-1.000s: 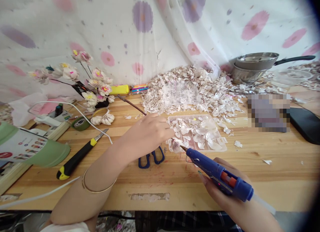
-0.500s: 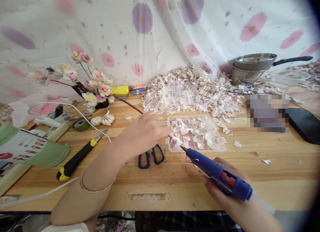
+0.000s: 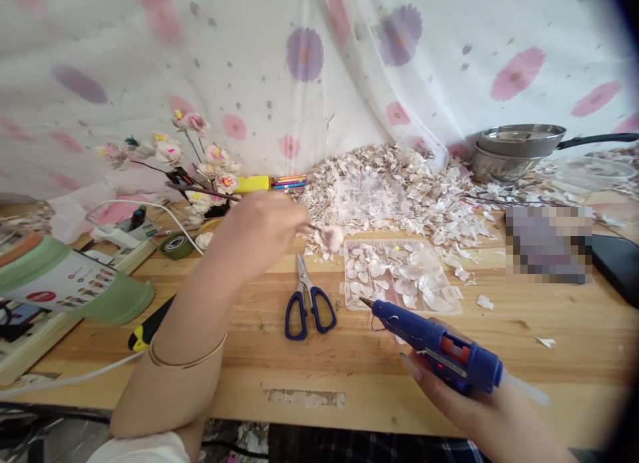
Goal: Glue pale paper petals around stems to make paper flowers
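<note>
My left hand is closed around a thin brown twig, held over the table beyond the scissors. At the twig's right end is a pale, blurred flower bud, just left of the petal box. A blue hot glue gun is gripped in my right hand, its metal nozzle pointing up and left, a red light lit. Just past the nozzle lies a clear compartment box of loose whitish petals. Scissors with dark blue handles lie between my arms, blades nearly together.
Behind the box rises a heap of dry petals with a clear lid on it. Pans and a black phone are at right. Finished flowers, green tape, a cutter and a green container stand left.
My left hand has moved left and away from me with the twig, taking the bud off the glue gun's nozzle. The scissors now show fully. The glue gun stays nearly in place.
</note>
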Demonstrator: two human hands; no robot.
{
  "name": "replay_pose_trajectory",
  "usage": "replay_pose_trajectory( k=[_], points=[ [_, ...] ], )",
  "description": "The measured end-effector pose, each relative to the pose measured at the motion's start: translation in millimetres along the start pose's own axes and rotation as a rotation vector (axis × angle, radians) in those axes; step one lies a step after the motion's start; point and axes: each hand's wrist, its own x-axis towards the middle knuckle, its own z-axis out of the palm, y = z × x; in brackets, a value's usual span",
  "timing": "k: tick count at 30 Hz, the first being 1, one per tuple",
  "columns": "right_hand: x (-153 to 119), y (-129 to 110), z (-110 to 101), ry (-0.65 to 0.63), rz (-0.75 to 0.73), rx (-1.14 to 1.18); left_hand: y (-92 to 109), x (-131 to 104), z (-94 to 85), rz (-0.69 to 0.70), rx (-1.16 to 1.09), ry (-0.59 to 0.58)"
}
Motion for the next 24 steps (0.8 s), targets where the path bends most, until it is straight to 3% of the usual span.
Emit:
replay_pose_trajectory(
  k=[4, 7, 8, 12, 15, 17, 21, 24],
  points=[
    [31.4, -23.2, 7.5, -0.236, 0.031, -0.004, -24.8, -15.0, -24.0, -0.457, 0.206, 0.141],
    [73.4, -47.5, 37.7, -0.483, 0.157, -0.002, -29.0, -24.3, -36.1, -0.616, 0.191, 0.286],
    [88.0, -55.2, 54.1, -0.498, 0.154, -0.01, -27.7, -25.8, -38.2, -0.632, 0.184, 0.328],
    [131.1, -79.0, 136.7, -0.46, 0.101, -0.092, -16.9, -25.2, -38.4, -0.57, 0.188, 0.408],
    [140.8, -88.0, 192.4, -0.441, 0.105, -0.157, -13.1, -23.5, -33.8, -0.493, 0.177, 0.436],
    [140.8, -89.1, 217.4, -0.423, 0.09, -0.19, -13.7, -23.1, -31.3, -0.472, 0.188, 0.455],
    [140.9, -86.8, 232.6, -0.408, 0.055, -0.222, -14.6, -23.1, -31.6, -0.416, 0.168, 0.366],
    [136.7, -88.1, 212.3, -0.416, 0.006, -0.225, -12.2, -22.4, -33.9, -0.361, 0.141, 0.287]
  ],
)
